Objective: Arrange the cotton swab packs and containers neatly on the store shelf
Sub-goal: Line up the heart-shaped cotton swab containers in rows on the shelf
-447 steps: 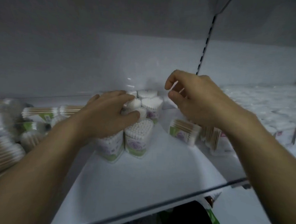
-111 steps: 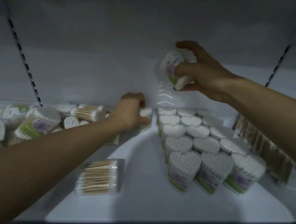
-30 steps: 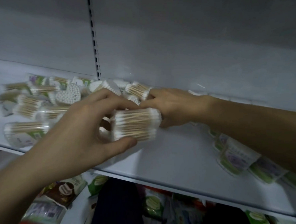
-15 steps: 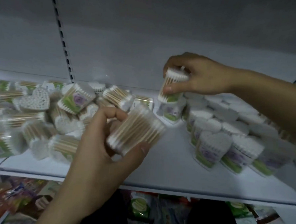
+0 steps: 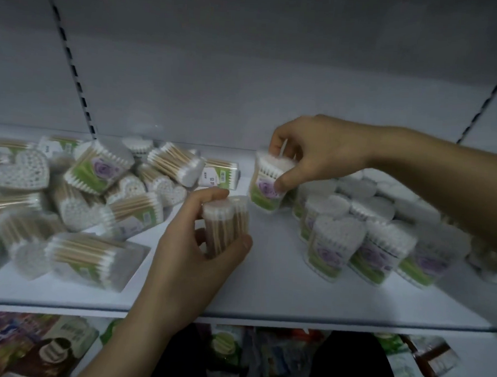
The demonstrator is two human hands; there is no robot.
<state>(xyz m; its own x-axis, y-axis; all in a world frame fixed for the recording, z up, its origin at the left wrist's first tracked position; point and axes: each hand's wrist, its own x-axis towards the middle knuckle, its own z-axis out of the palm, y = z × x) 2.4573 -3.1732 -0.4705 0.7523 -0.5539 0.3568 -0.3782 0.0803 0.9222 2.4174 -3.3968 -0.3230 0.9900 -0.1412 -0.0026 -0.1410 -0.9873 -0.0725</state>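
The fingers [image 5: 209,194] of the left hand [image 5: 192,243] are curled round a pack of wooden-stick swabs [image 5: 225,224], which is held upright just above the white shelf [image 5: 265,290]. The right hand [image 5: 321,154] is clamped by thumb and fingertips on the top of a slightly tilted heart-shaped container [image 5: 266,189]; whether its base rests on the shelf cannot be told. Just to the right of it, upright containers [image 5: 333,244] are ranged in close rows, a jumbled heap of packs [image 5: 98,177] is seen lying at the left, and blurred packaged goods [image 5: 46,347] are seen below the shelf.
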